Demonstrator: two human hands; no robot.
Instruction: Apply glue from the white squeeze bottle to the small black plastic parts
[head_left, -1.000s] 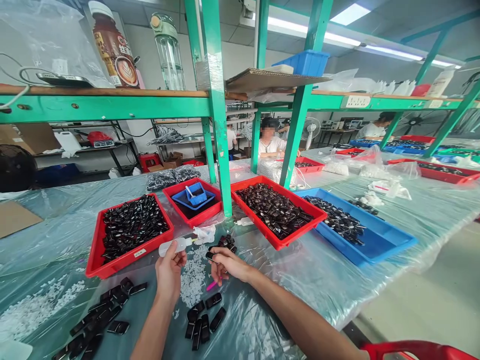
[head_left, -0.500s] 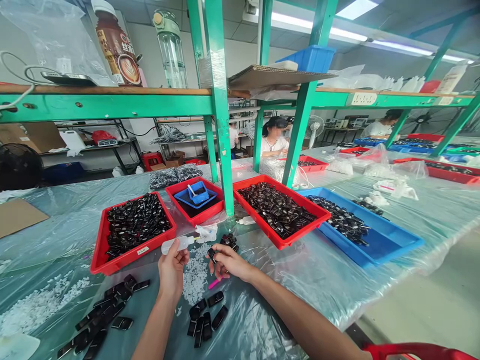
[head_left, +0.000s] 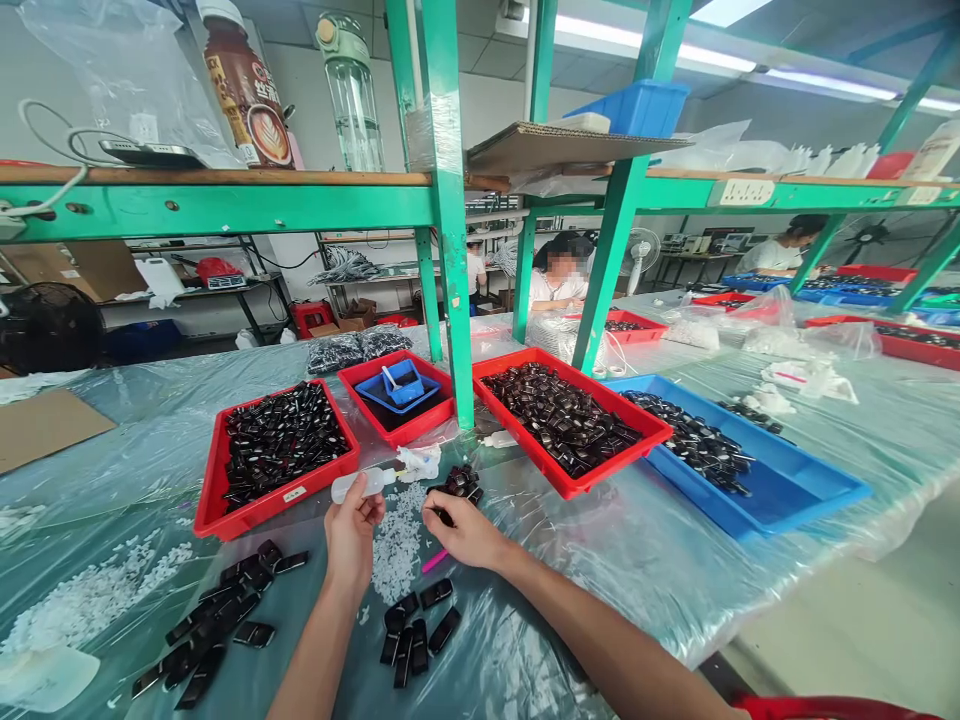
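The plastic-covered bench carries a red tray of black pieces just beyond both hands. The left hand is curled round a small squeeze bottle, its nozzle pointing right. The right hand pinches one black part at its fingertips, low over the scattered white bits. Squeezing too hard would likely flood the part and the fingers. A light pinch could let the part drop among the bits.
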